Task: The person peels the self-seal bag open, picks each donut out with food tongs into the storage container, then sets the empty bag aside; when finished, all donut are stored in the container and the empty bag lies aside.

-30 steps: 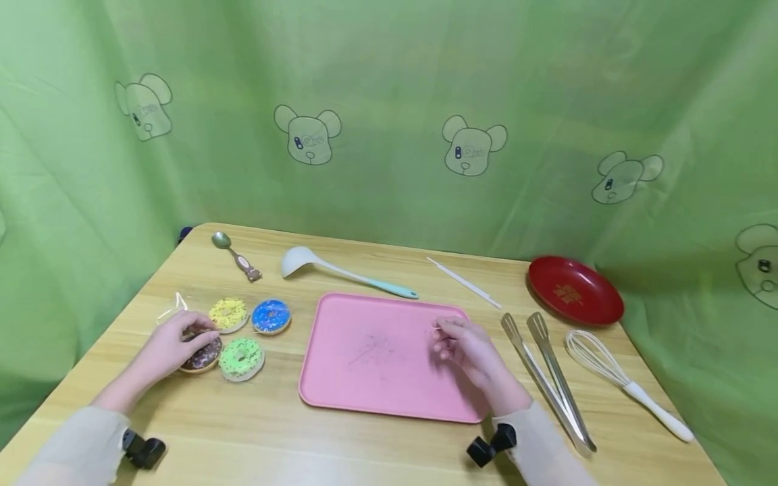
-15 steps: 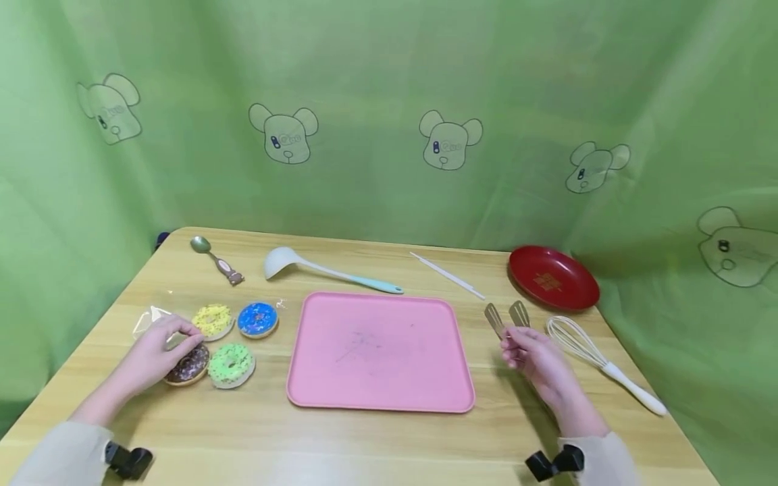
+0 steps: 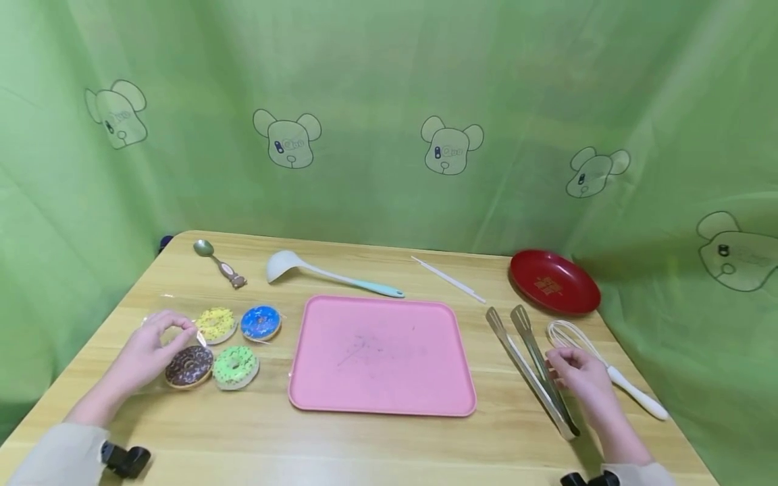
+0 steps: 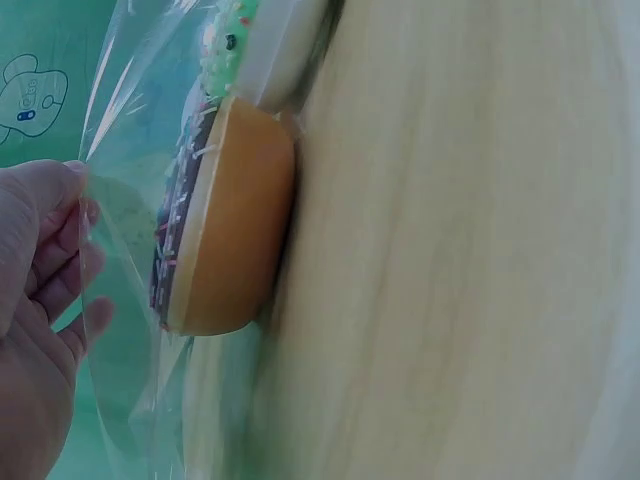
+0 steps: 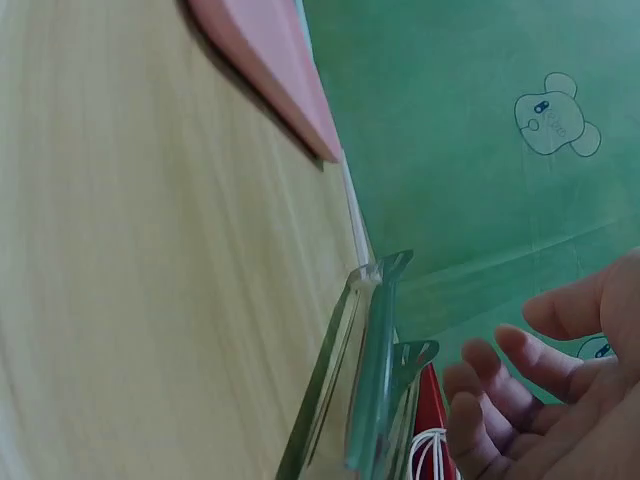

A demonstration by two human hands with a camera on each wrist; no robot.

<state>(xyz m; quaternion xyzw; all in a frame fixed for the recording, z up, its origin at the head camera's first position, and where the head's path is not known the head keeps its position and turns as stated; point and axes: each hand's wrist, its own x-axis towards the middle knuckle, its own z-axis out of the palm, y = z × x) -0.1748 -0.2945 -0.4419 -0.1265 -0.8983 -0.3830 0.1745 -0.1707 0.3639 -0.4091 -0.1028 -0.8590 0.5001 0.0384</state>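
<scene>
Left hand (image 3: 148,352): pinches the clear wrapper (image 4: 120,150) beside the chocolate doughnut (image 3: 189,366).
Right hand (image 3: 577,374): open, fingers relaxed, beside the tongs (image 3: 531,368) (long axis running away from the person).

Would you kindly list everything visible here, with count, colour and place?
table: 1, light wood, under everything
doughnuts: 4, brown, green, yellow, blue, left side
plastic bag: 1, clear, by the doughnuts
tray: 1, pink, centre
spoon: 1, metal, far left
ladle: 1, white with blue handle, behind tray
stick: 1, white, far centre-right
plate: 1, red, far right
tongs: 1, metal, right of tray
whisk: 1, white handle, right edge
backdrop: 1, green, behind
left hand: pinches plastic bag
right hand: over tongs, fingers loose
</scene>
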